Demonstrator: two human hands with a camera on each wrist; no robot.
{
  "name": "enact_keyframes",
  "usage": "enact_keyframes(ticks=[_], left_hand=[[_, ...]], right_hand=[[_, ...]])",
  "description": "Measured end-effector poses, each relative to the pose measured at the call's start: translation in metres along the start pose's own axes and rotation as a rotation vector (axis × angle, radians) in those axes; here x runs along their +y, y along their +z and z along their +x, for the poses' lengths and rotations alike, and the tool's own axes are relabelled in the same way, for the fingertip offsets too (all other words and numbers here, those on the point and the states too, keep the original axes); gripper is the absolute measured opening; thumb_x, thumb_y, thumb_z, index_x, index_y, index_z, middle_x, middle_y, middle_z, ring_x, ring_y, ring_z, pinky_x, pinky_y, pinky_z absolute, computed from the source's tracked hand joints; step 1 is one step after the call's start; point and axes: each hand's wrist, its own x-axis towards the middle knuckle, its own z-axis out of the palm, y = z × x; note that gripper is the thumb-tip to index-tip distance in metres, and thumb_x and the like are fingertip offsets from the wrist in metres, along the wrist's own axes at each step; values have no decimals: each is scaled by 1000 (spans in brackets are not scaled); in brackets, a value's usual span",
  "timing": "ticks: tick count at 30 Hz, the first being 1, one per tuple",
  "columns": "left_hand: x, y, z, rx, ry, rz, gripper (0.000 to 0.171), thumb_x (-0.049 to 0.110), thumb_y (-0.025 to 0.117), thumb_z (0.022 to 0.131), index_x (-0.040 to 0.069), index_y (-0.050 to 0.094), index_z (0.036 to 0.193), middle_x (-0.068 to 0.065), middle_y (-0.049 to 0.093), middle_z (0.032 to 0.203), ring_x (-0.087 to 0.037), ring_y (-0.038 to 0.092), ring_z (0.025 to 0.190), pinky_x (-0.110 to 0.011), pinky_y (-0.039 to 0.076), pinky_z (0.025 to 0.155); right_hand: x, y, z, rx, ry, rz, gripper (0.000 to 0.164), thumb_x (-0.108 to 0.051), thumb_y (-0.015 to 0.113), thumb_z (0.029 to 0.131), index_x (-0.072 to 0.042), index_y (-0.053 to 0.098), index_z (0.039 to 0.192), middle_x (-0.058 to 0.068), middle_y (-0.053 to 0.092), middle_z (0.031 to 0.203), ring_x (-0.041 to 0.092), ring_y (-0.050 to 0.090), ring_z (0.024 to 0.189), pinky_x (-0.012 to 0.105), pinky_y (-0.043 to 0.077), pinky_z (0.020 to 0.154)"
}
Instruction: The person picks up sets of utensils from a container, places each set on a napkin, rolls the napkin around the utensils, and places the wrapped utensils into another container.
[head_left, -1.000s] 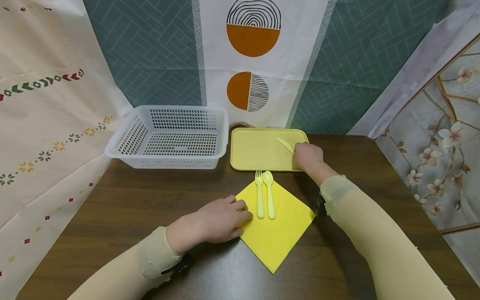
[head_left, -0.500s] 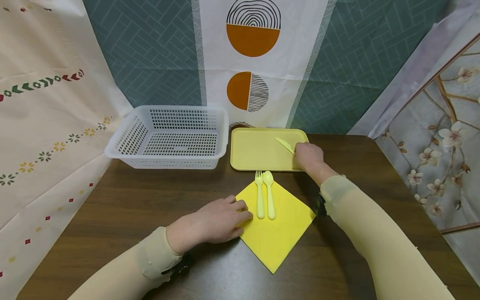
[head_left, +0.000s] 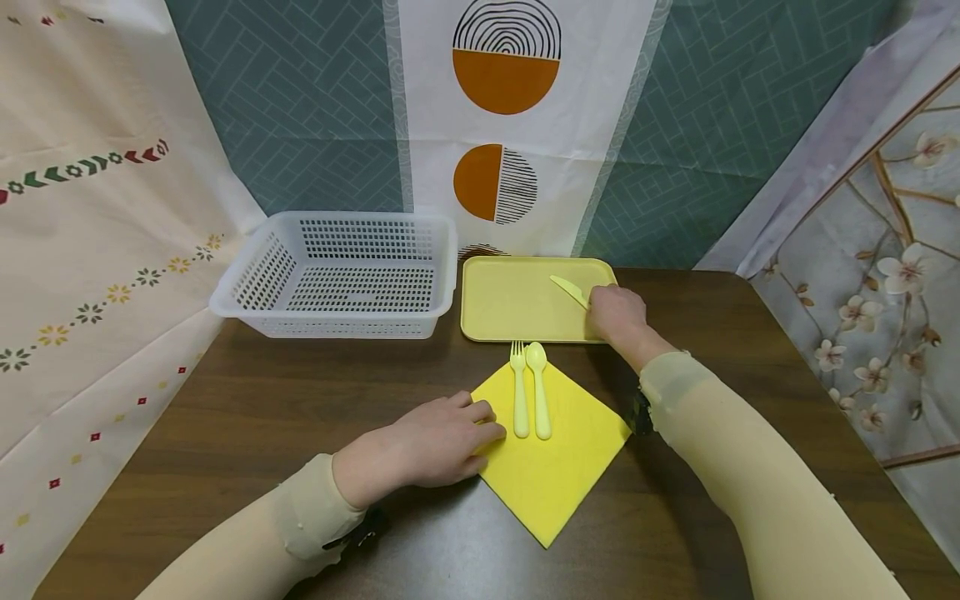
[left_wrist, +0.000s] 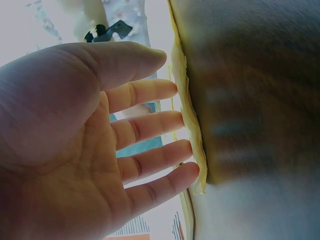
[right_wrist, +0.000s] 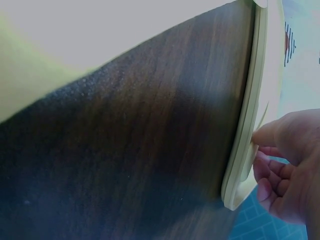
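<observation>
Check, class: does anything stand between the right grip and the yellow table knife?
Nothing visible does: the right grip holds the table knife directly, over the tray. The fork and spoon lie apart, mostly on the napkin.

Counts one napkin; on it, one fork, one spoon; beyond it, one tray, one knife, one basket.

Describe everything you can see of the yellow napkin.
The yellow napkin looks like paper or cloth, with a thin, layered edge. It lies flat on the wood-grained table, turned diamond-wise. A pale yellow fork and spoon lie side by side on it, heads toward its far corner. The fingers of the left hand touch its left side, hiding that corner.
</observation>
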Motion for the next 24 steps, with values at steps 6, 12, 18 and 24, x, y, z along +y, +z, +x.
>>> enact_keyframes(ticks=[6,12,18,24], left_hand=[[0,0,0,-5,-7,-2,31,28,72,105,19,73,134,-2,67,127,-25,58,106,-36,52,90],[-1,1,0,-2,-1,2,30,28,72,105,19,73,134,-2,67,126,-25,58,105,-35,52,90],[-1,2,1,2,3,6,30,28,72,105,19,73,134,-2,68,126,-25,58,105,-35,52,90],[-1,2,0,4,6,6,31,29,72,105,19,73,134,-2,68,126,-25,58,105,-35,52,89]], right_hand=[[0,0,0,-5,10,1,8,-5,59,91,-4,66,88,16,65,89,33,58,84,50,52,71],[0,0,0,-13,10,-3,8,-5,59,92,-4,66,88,15,64,90,33,57,85,49,51,70],[0,-1,-3,-2,5,0,7,-5,60,92,-3,67,90,16,64,90,34,57,87,49,51,71],[1,0,-1,9,-1,2,10,-4,58,93,-3,67,90,16,63,90,33,57,88,49,52,72]])
